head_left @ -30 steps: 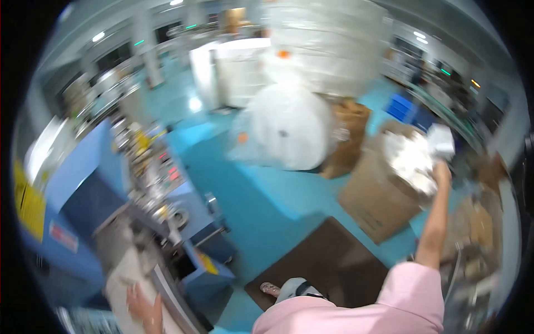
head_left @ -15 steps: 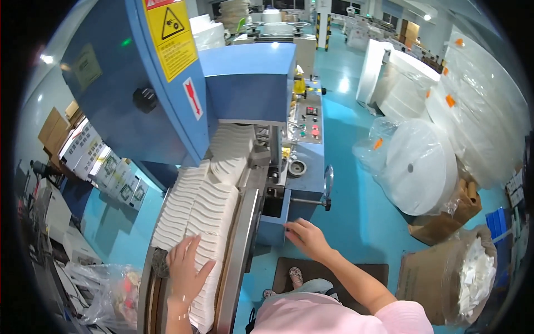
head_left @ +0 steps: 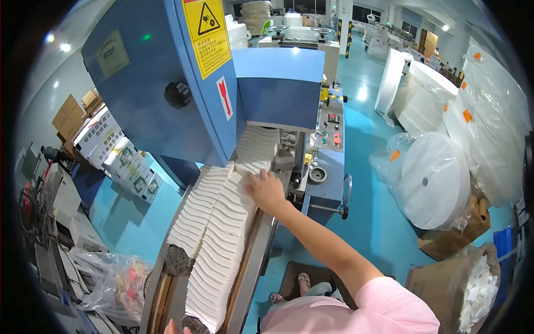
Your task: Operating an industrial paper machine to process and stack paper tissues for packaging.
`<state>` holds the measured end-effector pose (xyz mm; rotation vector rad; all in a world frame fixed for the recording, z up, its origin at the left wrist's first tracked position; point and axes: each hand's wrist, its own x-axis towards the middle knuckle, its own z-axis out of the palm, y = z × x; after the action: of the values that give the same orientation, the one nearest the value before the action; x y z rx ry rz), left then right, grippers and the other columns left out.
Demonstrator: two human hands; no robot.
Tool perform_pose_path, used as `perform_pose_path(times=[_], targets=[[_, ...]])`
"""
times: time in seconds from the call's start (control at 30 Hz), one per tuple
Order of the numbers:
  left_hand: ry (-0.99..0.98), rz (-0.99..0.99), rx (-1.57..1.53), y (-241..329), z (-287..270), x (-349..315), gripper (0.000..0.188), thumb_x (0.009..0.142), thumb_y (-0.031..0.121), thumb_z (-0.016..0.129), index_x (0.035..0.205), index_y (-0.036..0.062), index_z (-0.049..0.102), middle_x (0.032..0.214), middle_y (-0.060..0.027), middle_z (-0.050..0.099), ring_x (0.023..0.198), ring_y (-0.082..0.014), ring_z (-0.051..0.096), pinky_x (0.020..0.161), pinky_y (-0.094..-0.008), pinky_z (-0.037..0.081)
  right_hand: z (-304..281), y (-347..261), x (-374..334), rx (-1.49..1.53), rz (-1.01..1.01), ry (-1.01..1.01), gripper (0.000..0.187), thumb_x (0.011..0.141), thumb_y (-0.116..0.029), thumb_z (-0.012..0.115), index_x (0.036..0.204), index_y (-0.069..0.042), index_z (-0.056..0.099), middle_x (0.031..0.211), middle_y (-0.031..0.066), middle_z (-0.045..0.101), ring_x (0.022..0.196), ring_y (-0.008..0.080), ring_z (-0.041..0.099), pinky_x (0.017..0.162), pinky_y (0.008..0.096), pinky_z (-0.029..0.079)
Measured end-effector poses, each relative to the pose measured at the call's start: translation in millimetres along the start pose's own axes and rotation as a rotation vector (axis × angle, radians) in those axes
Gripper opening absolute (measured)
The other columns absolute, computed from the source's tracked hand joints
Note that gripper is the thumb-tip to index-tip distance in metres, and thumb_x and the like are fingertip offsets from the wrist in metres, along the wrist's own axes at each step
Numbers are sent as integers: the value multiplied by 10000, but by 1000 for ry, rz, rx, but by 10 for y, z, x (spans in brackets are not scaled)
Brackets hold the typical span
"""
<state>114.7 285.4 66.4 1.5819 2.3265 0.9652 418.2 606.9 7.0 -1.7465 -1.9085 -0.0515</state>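
Note:
Two long rows of white folded paper, with wavy layered edges, lie side by side in the metal trough of a blue machine. My right hand rests on the far end of the right-hand row, fingers apart, close to the machine's opening. At the lower edge, only the fingertips of my left hand show, apart from one another. They are beside a dark rough block at the right row's near end. A second dark block sits against the near end of the left row.
The blue machine housing with a warning label rises at the far left. Its button panel and a handwheel are on the right side. White rolls in plastic and a carton of scraps stand at right; a clear plastic bag lies at left.
My right hand has moved from beside the machine's side onto the paper's far end. My left hand has drawn back to the lower edge. The view has shifted, so the scene sits farther right.

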Motion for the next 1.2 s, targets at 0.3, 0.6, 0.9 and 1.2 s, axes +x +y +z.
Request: perform_pose_path(times=[0.3,0.6,0.9,1.2], targets=[[-235,-260,-64,-419,209,-322,737,833,275,579,1375,20,149,1190,-231,427,1080,-324,441,908,-409,365,15,183,-16,59,7,42,333,845,-339,496,1109,-138,523,876,162,558,827,332,558,719,411,463],[-278,-377,-260,-454,332,-388,902,758,197,660,1379,-7,38,1314,-228,306,1137,-303,396,922,-364,358,-39,247,-54,99,56,8,362,856,-365,479,1156,-164,504,876,161,568,819,329,572,717,414,462],[-271,-264,-326,238,422,-250,837,758,202,642,1356,-58,117,1357,-249,238,1245,-322,281,1028,-363,234,-56,254,-157,158,40,-7,406,867,-369,463,1220,-169,462,842,181,554,794,357,566,703,424,455],[-242,-288,-377,249,386,-131,514,852,167,516,1277,-44,318,1213,-189,448,1131,-277,427,956,-348,331,-27,333,-348,429,-23,-19,454,850,-293,522,1223,-56,418,836,177,525,763,322,554,678,388,447]])
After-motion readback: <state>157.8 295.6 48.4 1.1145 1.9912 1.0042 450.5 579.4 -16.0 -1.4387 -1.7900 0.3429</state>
